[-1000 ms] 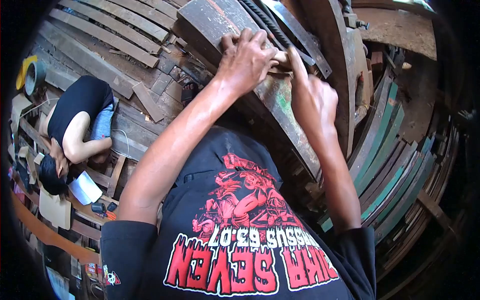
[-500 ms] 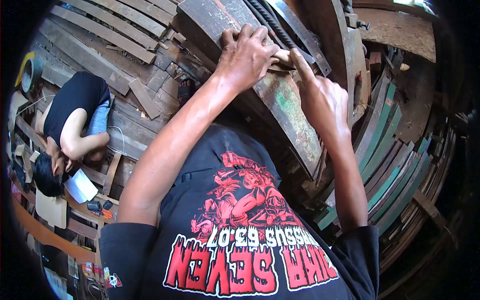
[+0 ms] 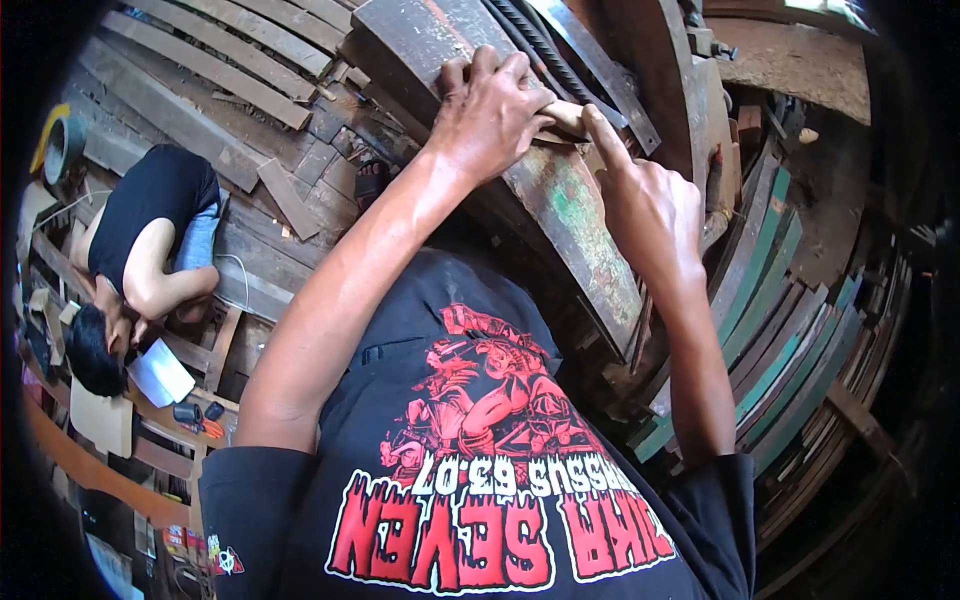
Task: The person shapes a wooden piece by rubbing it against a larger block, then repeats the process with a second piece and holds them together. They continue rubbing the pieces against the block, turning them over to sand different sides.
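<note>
My left hand (image 3: 488, 112) is closed around one end of a small pale wooden piece (image 3: 566, 116), just above a worn dark wooden beam. My right hand (image 3: 652, 205) stretches its index finger to the other end of that piece. Its remaining fingers are curled under, and what they grip, if anything, is hidden. The beam (image 3: 575, 215) has chipped green paint on its near part. Beyond my hands lie a dark ribbed rod (image 3: 530, 45) and a flat metal strip (image 3: 600, 75).
Another person (image 3: 150, 225) crouches at the left beside a white sheet (image 3: 161, 374). Long wooden slats (image 3: 215, 55) lie at the upper left. Stacked boards (image 3: 790, 335), some green-edged, stand at the right. A thick upright timber (image 3: 677, 90) rises beyond my right hand.
My hands have shifted only slightly, and the pale wooden piece shows a little more between them. The grip of my left hand looks the same.
</note>
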`<state>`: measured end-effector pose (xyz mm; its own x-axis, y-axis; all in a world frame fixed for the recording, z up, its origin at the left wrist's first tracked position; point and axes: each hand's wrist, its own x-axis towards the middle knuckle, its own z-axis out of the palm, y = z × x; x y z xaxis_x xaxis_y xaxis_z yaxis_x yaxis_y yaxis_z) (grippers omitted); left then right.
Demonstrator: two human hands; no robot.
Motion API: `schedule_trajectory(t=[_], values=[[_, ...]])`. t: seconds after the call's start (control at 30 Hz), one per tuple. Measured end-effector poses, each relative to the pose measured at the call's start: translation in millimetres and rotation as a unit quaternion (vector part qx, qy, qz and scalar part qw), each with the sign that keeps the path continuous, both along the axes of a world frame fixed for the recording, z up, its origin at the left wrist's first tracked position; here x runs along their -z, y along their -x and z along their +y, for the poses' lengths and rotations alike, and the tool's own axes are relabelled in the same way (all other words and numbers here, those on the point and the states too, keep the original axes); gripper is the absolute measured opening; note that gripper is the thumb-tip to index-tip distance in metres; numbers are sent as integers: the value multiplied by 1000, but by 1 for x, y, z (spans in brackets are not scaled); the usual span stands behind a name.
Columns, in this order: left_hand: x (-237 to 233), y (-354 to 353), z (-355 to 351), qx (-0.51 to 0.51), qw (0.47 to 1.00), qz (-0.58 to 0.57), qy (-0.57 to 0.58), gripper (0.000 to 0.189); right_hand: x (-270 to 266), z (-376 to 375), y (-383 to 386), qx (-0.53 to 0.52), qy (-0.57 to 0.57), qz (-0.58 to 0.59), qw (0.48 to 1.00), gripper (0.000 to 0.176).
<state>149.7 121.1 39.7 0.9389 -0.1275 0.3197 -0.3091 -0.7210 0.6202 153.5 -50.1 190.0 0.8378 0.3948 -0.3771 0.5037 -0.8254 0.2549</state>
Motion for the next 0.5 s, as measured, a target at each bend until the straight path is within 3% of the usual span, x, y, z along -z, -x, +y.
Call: schedule_trajectory(t=[0.1,0.2,0.33,0.4,0.43,0.5], values=[[-2,-2,0,17,1000,17,6,26,26,-10,-8,-25,-29,-59,998,62],[0,2,2,18,1000,17,7,24,-3,-5,10,4,-4,-5,1000,63],[-6,-1,-2,25,1000,15,6,22,36,-12,-11,-27,-21,-70,997,62],[-8,-1,2,31,998,57,5,23,14,-17,1,-40,-23,-38,998,65],[0,-5,-2,36,995,67,-64,26,3,-12,12,2,-5,-14,1000,67],[2,-5,3,13,999,37,-24,25,13,-7,5,24,10,-14,1000,75]])
